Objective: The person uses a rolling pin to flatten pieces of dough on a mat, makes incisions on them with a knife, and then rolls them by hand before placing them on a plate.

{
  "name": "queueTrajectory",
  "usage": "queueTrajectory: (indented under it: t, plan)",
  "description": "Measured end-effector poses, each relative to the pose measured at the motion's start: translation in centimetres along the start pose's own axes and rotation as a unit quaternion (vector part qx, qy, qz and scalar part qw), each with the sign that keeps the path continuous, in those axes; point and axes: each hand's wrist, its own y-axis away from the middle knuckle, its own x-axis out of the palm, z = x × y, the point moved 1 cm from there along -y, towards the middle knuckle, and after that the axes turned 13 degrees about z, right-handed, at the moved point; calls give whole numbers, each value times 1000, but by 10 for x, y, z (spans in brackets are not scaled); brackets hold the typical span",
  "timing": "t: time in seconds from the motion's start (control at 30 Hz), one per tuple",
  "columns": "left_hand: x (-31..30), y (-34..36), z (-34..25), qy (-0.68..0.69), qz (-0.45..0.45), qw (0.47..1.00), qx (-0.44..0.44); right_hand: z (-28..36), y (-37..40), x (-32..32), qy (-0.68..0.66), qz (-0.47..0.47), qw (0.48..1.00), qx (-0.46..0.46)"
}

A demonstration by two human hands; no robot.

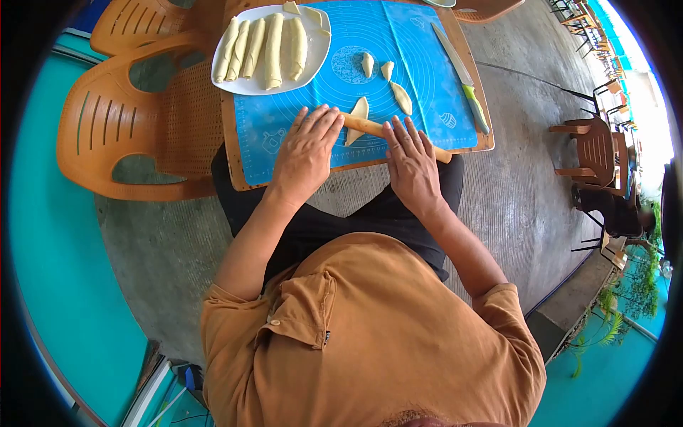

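A wooden rolling pin (365,126) lies across a flat strip of dough (358,111) near the front edge of the blue mat (274,117). My left hand (306,146) rests on the pin's left end, fingers stretched out over it. Flat on the right part of the pin is my right hand (413,164), its fingers extended; the pin's handle (442,154) shows beyond it. The dough strip sticks out above and below the pin between my hands. Farther up the mat are small dough pieces (368,65) and a longer pointed piece (401,98).
A white plate (318,55) at the upper left holds several rolled dough sticks (273,53). On the mat's right side lies a knife (453,57) with a green and white handle. Orange plastic chairs (135,121) stand left of the wooden table (229,121).
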Motion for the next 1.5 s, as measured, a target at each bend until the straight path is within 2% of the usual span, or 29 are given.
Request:
queueTrajectory:
  t: [0.17,0.33,0.37,0.43,0.63,0.87,0.97,1.03,1.17,1.23,1.5]
  plan:
    - [-2,6,-3,19,-16,1000,-3,6,9,-1,-13,-3,1000,-9]
    - [-16,2,-11,4,69,997,-36,9,16,4,-10,-18,1000,-22]
    - [-13,3,-10,5,68,997,-36,10,17,5,-9,-24,999,-26]
    - [-1,7,-8,-32,-23,999,0,14,22,6,-7,-29,999,-30]
    - [4,24,-11,-6,-13,1000,-12,18,29,10,-48,-41,997,-39]
    - [4,37,-12,2,-11,1000,-15,17,29,6,-27,-54,996,-64]
    - [0,40,-15,-14,-1,1000,-20,18,26,9,-47,-61,994,-79]
    - [0,41,-17,-15,8,999,-27,18,24,13,-112,-67,989,-73]
    - [1,43,-17,-14,2,1000,-25,24,21,5,-117,-68,989,-58]
    - [-1,44,-18,5,-4,1000,-25,24,19,4,-71,-82,991,-83]
    - [8,58,-24,60,-41,997,-16,20,24,16,-87,-92,985,-120]
